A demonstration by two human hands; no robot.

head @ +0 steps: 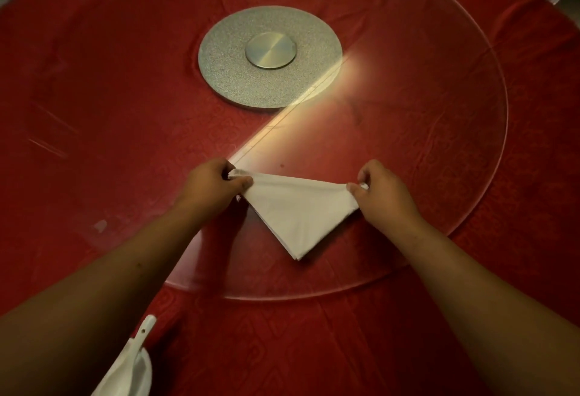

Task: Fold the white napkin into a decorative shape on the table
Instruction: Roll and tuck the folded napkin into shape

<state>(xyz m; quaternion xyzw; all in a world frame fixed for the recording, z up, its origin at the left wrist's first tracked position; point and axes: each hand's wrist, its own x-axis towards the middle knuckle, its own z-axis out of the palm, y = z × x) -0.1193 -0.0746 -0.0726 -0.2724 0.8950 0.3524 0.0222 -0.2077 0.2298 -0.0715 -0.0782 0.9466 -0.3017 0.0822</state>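
White cloth napkin (298,216), folded to triangle, lies on clear glass turntable (455,144) over red-clothed round desk (94,113), point toward near edge. Left hand (213,185) pinches left corner; right hand (381,188) pinches right corner. Step: mid-fold, prob. Next move: bring both corners inward w/ even tension, align edges.

One head-worn view looks steeply down, close over the red table (94,113).
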